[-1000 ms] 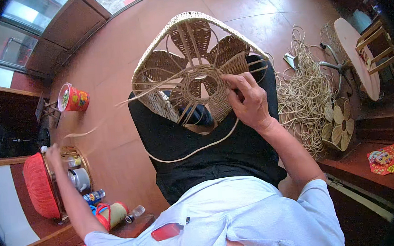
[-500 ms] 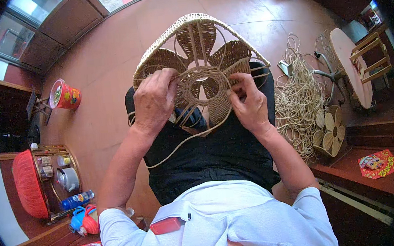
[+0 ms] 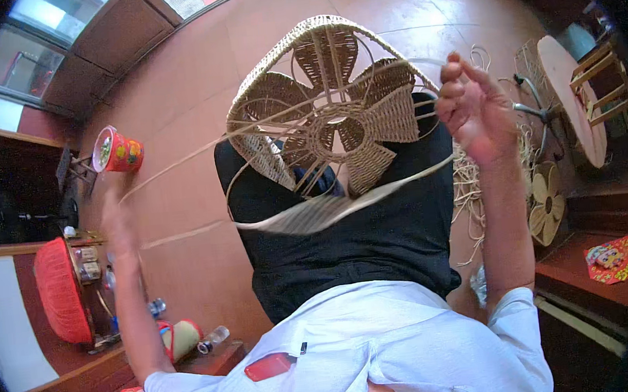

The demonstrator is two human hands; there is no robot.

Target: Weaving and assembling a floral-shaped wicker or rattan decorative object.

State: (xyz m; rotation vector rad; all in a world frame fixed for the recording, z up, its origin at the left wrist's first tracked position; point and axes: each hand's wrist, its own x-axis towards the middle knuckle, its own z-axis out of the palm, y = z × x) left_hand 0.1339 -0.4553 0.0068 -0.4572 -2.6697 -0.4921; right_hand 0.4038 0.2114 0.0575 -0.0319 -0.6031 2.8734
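A woven cord frame (image 3: 318,24) with flower petals and a central ring (image 3: 357,132) rests on my lap, over black trousers (image 3: 349,260). My left hand (image 3: 118,220) is out at the left, smeared by motion, with a thin cord (image 3: 177,165) running from it across the weave toward the right. My right hand (image 3: 470,100) is raised beside the frame's right edge, fingers curled on the cord. A looser, blurred length of cord (image 3: 311,211) sweeps below the frame.
Heaped cord (image 3: 472,204), a flower-shaped woven piece (image 3: 546,202) and an oval board (image 3: 571,102) with a wooden stool (image 3: 603,81) lie right. Left are a red bucket (image 3: 124,156), a cart with red mesh cover (image 3: 61,289), flasks and bottles (image 3: 185,340).
Half a second ago both hands were together at the weave; now they have spread apart, the left outward and down, the right up and rightward, and the cord is drawn out between them.
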